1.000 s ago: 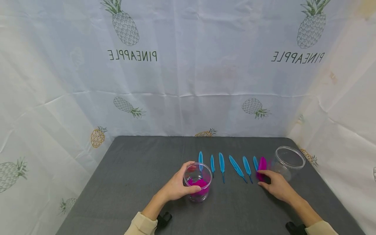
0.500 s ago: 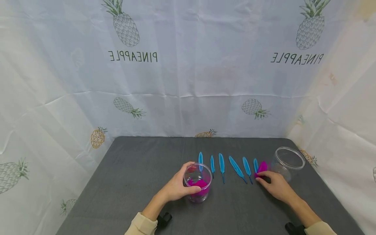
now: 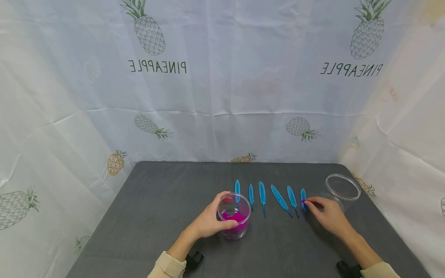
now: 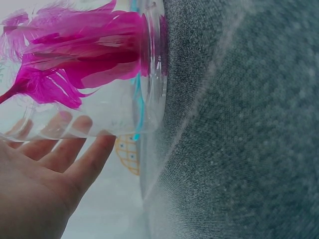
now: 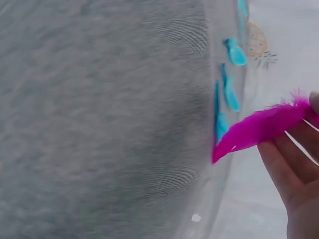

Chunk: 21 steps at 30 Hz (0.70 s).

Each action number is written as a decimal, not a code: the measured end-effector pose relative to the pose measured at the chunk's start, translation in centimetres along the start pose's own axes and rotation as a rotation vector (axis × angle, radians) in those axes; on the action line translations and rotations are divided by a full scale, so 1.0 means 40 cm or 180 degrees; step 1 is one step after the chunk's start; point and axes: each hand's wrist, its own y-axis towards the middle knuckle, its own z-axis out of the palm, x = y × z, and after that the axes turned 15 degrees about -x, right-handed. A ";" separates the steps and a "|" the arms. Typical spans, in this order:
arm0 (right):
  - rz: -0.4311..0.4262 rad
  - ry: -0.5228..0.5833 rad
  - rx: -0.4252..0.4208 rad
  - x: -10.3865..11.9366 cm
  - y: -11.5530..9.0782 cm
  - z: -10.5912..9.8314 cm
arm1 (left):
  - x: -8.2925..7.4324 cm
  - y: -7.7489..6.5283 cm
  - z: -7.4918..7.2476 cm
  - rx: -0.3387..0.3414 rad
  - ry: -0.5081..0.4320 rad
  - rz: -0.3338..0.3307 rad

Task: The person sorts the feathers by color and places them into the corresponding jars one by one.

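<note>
My left hand (image 3: 208, 220) grips a clear round jar (image 3: 244, 207), its thumb along the near side and its fingers round the back. Magenta feathers (image 4: 94, 50) fill the lower part of this jar, which stands on the table. At the right, my right hand (image 3: 330, 216) pinches a single magenta feather (image 5: 264, 127) between thumb and fingers. That feather is mostly hidden behind the hand in the head view; in the right wrist view its tip points down toward the tabletop. The rightmost blue feather (image 3: 303, 195) lies right beside the right fingertips.
Several blue feathers (image 3: 262, 193) lie in a row on the dark grey table (image 3: 167, 216) between the hands. A second clear jar (image 3: 343, 198) stands behind the right hand. White cloth (image 3: 222, 85) with pineapple prints hangs behind and at both sides.
The magenta feather lay right of the blue row; my right hand has pinched it and raised it off its spot. The left hand and its jar have stayed in place.
</note>
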 end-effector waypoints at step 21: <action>-0.0600 0.0652 -0.0688 0.133 0.078 0.001 | -0.002 0.001 -0.001 0.0022 -0.0063 0.0013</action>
